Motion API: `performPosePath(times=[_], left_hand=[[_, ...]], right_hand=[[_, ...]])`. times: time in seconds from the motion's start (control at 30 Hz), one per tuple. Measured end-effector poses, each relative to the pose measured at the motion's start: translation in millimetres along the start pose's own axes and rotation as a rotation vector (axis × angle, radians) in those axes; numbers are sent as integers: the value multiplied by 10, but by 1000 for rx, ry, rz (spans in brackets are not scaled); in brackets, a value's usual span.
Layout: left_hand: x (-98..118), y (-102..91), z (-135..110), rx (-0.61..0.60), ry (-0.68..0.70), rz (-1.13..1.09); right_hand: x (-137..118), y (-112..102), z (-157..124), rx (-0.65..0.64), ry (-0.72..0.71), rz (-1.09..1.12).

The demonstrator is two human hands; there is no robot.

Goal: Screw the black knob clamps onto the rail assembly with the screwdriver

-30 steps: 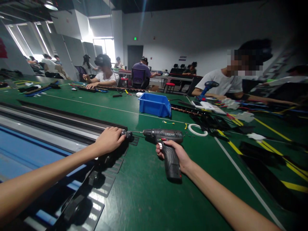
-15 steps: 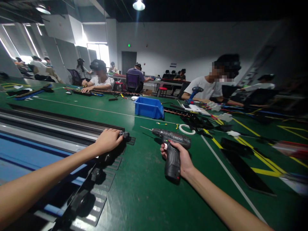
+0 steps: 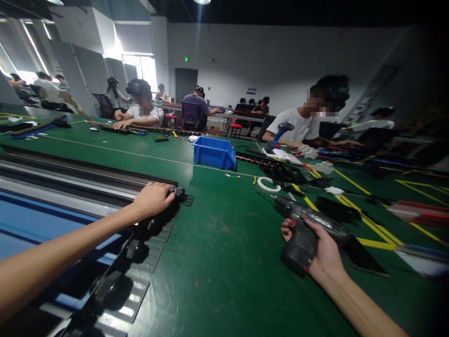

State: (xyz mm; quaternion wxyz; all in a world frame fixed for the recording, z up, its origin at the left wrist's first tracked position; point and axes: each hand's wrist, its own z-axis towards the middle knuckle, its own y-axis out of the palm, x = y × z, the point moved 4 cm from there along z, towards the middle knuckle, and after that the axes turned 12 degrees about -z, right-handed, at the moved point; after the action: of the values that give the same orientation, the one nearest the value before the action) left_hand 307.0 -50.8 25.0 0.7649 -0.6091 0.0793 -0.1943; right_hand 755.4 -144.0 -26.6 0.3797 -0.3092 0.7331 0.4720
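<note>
My right hand (image 3: 328,250) is closed around the grip of a black cordless drill (image 3: 301,243), whose thin bit points to the far left. On the left, several long black and silver profiles (image 3: 105,180) lie side by side with blue ones (image 3: 45,224). My left hand (image 3: 153,200) is closed at the end of the farthest profile, with thumb and fingers at a small black round fitting (image 3: 179,192); the fingers' undersides are hidden. Slotted dark plates (image 3: 131,297) and more black round fittings (image 3: 110,288) line the near ends of these profiles.
A blue bin (image 3: 213,153) stands on the green table (image 3: 217,276). A white ring (image 3: 269,184), yellow tape lines (image 3: 372,224) and dark flat pieces lie to the right. Across the table, a co-worker (image 3: 294,121) sits near a blue drill (image 3: 282,133); another (image 3: 140,110) handles a long strip.
My right hand has carried the drill to the right and slightly down, away from the profiles. My left hand stays at the same profile end. The view has shifted slightly.
</note>
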Motion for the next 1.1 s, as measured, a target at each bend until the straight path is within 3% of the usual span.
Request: performPosePath(times=[0.73, 0.97, 1.1], left_hand=[[-13, 16, 7, -6, 22, 4], [-31, 36, 9, -1, 30, -18], [-43, 12, -3, 101, 23, -68]], right_hand=[[54, 23, 20, -46, 33, -27], [50, 56, -43, -128, 41, -51], [66, 122, -125, -190, 74, -76]])
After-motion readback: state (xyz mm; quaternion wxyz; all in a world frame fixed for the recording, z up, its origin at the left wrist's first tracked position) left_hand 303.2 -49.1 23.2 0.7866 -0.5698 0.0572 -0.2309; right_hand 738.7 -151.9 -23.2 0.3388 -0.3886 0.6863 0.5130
